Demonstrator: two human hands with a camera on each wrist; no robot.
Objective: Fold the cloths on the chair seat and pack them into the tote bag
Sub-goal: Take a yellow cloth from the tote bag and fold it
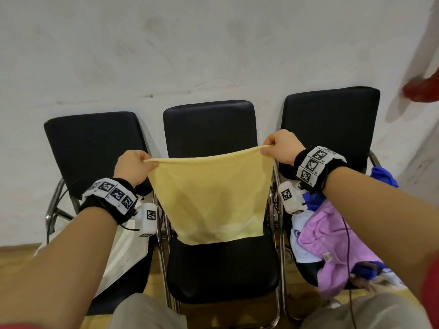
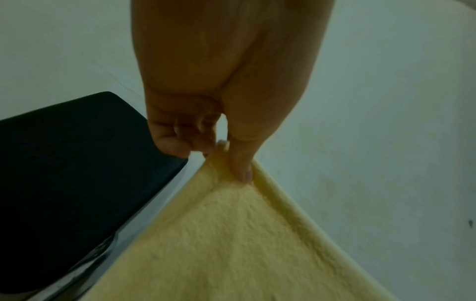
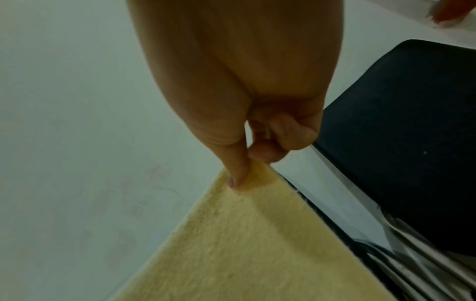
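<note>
A yellow cloth (image 1: 210,198) hangs stretched in the air in front of the middle chair (image 1: 223,269), its lower edge reaching the seat. My left hand (image 1: 148,162) pinches its top left corner between thumb and fingers; the left wrist view shows the thumb on the yellow cloth (image 2: 231,234). My right hand (image 1: 267,148) pinches the top right corner, seen close on the yellow cloth (image 3: 244,234). A white tote bag (image 1: 126,252) lies on the left chair's seat. A heap of purple, white and blue cloths (image 1: 332,236) fills the right chair's seat.
Three black padded chairs with chrome frames stand side by side against a white wall (image 1: 166,55). The left chair (image 1: 95,148) and the right chair (image 1: 332,119) flank the middle one. The floor (image 1: 14,260) is wooden. A red object (image 1: 422,89) shows at the right edge.
</note>
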